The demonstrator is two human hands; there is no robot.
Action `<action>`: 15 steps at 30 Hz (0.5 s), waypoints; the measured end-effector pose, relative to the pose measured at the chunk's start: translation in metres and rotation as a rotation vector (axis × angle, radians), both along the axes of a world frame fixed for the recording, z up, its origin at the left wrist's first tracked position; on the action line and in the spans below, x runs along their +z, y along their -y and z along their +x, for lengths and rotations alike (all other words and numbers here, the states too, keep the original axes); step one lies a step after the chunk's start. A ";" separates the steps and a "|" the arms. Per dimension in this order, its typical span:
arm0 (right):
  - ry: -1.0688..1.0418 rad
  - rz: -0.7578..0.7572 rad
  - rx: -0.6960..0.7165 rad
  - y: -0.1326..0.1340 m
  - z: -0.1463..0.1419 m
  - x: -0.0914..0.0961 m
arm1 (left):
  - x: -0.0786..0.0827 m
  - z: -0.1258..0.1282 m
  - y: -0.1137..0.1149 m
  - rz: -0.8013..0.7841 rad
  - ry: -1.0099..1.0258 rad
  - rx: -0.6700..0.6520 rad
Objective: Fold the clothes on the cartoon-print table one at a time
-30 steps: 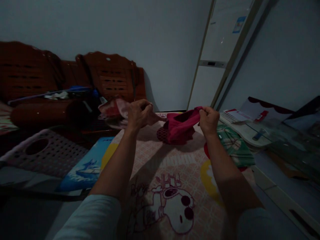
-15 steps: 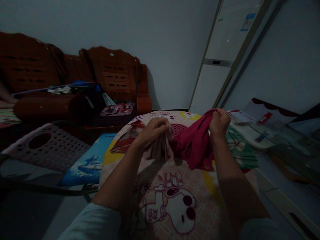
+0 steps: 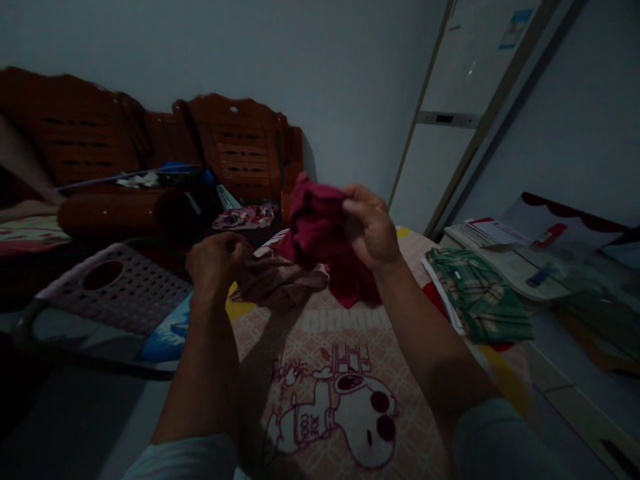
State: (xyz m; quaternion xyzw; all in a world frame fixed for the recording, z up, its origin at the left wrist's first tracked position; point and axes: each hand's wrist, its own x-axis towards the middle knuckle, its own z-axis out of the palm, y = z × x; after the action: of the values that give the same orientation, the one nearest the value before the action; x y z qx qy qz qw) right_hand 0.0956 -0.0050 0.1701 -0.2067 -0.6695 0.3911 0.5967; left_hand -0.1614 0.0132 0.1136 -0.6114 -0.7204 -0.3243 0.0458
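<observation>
My right hand (image 3: 371, 227) grips a crimson cloth garment (image 3: 320, 227), raised above the table, with its lower part hanging down to the tablecloth. My left hand (image 3: 215, 263) is closed on one end of a dull pinkish-brown cloth (image 3: 280, 281), which stretches rightward over the table beneath the crimson one. Whether the two cloths are joined, I cannot tell. Below them lies the pink patterned tablecloth (image 3: 420, 413) with a cartoon dog on it. A folded green plaid cloth (image 3: 480, 293) rests at the table's right side.
To the left stands a woven chair (image 3: 145, 293) with a blue printed item (image 3: 167, 337) beside it. A wooden bench (image 3: 235, 147) lines the wall, and another person's limbs (image 3: 30, 167) show at far left. Papers (image 3: 493, 230) lie on a surface at right.
My right hand has moved left and up with the crimson cloth. My left hand has moved left, drawing the brownish cloth out sideways. The view has shifted slightly.
</observation>
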 end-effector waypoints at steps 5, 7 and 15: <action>0.380 -0.342 0.069 0.010 0.013 -0.072 | -0.016 0.024 -0.005 0.035 0.139 -0.379; 0.332 -0.477 -0.108 0.009 0.029 -0.103 | -0.028 0.045 -0.017 -0.072 0.096 -0.517; 0.229 -0.699 -0.399 0.025 0.088 -0.152 | -0.098 0.144 -0.043 -0.447 -0.347 -0.650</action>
State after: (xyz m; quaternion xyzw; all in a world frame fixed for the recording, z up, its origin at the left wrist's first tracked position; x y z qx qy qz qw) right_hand 0.1840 -0.0298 0.0181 -0.5644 -0.5056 0.4459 0.4764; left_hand -0.0174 0.0559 0.0154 -0.8469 -0.5246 -0.0501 -0.0717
